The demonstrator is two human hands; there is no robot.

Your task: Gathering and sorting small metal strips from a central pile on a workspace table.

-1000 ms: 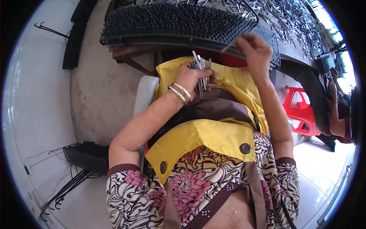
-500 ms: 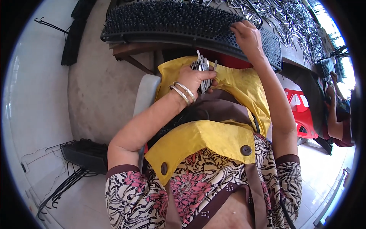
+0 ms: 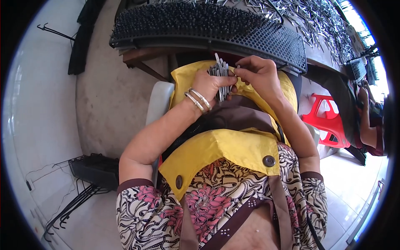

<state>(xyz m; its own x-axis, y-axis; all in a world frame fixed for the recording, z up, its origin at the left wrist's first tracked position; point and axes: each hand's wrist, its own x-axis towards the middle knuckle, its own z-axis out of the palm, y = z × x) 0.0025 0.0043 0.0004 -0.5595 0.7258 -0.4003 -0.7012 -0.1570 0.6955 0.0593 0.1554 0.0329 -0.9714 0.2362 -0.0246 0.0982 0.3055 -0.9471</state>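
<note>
My left hand (image 3: pixel 211 82) is closed round a bundle of slim flat metal pieces (image 3: pixel 221 71), held upright over my lap. Right beside it, my right hand (image 3: pixel 259 77) pinches one metal piece at the bundle's right side, thumb and forefinger together; most of that piece is hidden by the fingers. Beyond both hands lies a long black perforated rack (image 3: pixel 266 46). Many dark-looking pieces (image 3: pixel 183 21) stand upright in its holes on the left and middle, while the holes at its right end show bare.
A large heap of loose metal pieces (image 3: pixel 308 23) covers the table behind the rack. To the right are a red plastic stool (image 3: pixel 327 118) and another person's arm (image 3: pixel 366 116). Black racks with hooked rods (image 3: pixel 93 171) stand on the floor at left. My yellow apron (image 3: pixel 225 150) spans my lap.
My right hand has come back from the rack's right part to the bundle and now pinches a piece there. My left hand has stayed nearly still.
</note>
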